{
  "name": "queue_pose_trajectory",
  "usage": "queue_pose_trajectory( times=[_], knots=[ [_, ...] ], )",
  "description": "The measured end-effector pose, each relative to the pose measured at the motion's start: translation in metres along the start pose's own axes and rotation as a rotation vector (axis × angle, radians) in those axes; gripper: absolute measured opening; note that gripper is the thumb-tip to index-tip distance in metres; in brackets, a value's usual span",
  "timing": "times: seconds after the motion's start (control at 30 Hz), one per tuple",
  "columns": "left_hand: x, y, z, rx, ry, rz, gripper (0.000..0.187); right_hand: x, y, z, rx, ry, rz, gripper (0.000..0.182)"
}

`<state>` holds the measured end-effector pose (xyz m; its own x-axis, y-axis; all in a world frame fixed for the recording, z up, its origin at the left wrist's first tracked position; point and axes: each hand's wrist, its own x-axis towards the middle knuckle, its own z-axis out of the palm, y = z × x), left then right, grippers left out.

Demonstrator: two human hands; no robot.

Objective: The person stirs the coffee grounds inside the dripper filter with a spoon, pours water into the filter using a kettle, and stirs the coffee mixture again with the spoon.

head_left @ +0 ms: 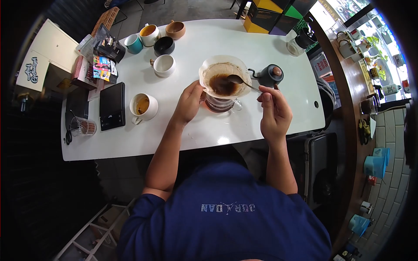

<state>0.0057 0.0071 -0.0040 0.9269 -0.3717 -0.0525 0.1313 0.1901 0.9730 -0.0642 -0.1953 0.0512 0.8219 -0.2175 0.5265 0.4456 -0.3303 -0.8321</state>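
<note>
A paper filter (208, 65) with wet brown coffee grounds (223, 86) sits over a glass server (219, 104) holding dark reddish liquid. My left hand (190, 103) is closed at the left edge of the filter; exactly what its fingers pinch there is partly hidden. In my right hand (275, 111) is the handle of a metal spoon (235, 79), its bowl above the grounds inside the filter. Just right of the filter stands a dark gooseneck kettle (270, 75), close to my right fingertips.
On the white table (191, 48), a white cup with liquid (144, 107) and a black scale (112, 106) are at left. Several cups, including a white one (164, 65), stand farther back. A glass with a stirrer (82, 126) is at far left, a grinder (301, 42) at back right.
</note>
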Motion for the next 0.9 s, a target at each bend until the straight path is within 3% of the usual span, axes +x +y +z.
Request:
queue_pose_trajectory(
  times=[0.4,0.6,0.67,0.8,0.9],
  knots=[
    [0.001,0.007,0.005,-0.030,0.057,-0.020,0.033,-0.001,-0.001,0.002,0.013,0.016,0.004,0.015],
    [0.003,-0.004,-0.007,0.015,-0.085,-0.035,0.035,0.000,-0.002,0.003,0.007,0.017,0.015,0.015],
    [-0.002,0.011,0.005,-0.037,0.019,-0.014,0.036,0.000,-0.002,0.004,0.002,0.013,0.017,0.015],
    [0.004,0.002,0.001,-0.051,0.035,-0.021,0.036,0.000,-0.002,0.005,-0.002,0.013,0.006,0.014],
    [0.004,0.000,-0.006,0.090,-0.080,-0.117,0.037,0.000,-0.003,0.004,-0.006,0.009,0.009,0.014]
  ],
)
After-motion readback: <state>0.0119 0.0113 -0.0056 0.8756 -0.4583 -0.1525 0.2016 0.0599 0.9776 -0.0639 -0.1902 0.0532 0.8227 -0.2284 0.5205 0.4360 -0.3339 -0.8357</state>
